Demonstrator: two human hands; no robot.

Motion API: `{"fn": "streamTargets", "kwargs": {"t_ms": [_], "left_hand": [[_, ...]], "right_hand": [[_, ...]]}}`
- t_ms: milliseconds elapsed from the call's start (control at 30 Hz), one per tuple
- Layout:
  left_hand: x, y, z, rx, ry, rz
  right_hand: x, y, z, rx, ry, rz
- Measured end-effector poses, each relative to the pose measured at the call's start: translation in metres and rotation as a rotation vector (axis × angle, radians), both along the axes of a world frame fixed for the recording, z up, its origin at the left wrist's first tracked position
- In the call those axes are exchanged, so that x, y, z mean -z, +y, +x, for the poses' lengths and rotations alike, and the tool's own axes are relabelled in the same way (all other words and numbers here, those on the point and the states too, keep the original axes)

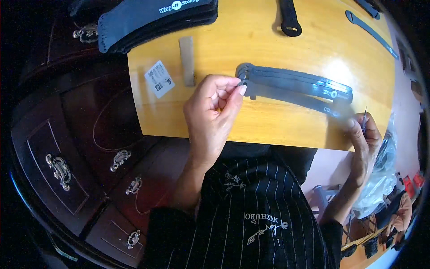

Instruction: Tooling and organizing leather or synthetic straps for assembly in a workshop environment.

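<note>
A dark grey strap (pixel 291 97) with a pale printed label is stretched between my two hands above the table. My left hand (pixel 210 112) pinches its narrow end between thumb and fingertips. At the strap's wide end, blurred by motion, my right hand (pixel 365 139) grips it with thumb and fingers. A small pointed tool (pixel 364 120) also sticks up from the right hand; its kind is mostly hidden by the fingers. Just beyond the held strap lies a stack of several similar straps (pixel 300 77), their rounded loop ends together at the left.
A thick pile of wide dark straps (pixel 156 22) rests at the table's far left. Near it lie a white label sticker (pixel 159 79) and a brown strip (pixel 187 60). Single straps (pixel 290 22) lie farther back. Dark drawers (pixel 58 170) flank the yellow wooden table (pixel 165 121).
</note>
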State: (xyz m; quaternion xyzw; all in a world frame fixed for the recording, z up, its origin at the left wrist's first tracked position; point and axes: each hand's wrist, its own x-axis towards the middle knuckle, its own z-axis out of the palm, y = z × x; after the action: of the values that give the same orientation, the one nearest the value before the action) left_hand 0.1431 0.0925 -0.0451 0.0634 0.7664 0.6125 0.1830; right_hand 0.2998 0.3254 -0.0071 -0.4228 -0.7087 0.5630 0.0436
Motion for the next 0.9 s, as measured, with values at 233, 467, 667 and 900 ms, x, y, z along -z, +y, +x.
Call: {"fn": "streamTargets", "kwargs": {"t_ms": [233,467,667,900], "left_hand": [[0.002,0.005,-0.002,0.013,0.061,-0.041],[0.002,0.007,-0.003,0.018,0.091,-0.062],[0.002,0.009,-0.001,0.008,0.097,-0.082],[-0.006,0.013,0.001,0.023,0.142,-0.203]], "right_hand": [[0.002,0.001,-0.003,0.031,0.023,-0.002],[0.002,0.002,-0.006,0.043,0.017,-0.013],[0.002,0.002,-0.007,0.070,0.009,-0.015],[0.004,-0.002,-0.011,0.093,0.047,0.047]]}}
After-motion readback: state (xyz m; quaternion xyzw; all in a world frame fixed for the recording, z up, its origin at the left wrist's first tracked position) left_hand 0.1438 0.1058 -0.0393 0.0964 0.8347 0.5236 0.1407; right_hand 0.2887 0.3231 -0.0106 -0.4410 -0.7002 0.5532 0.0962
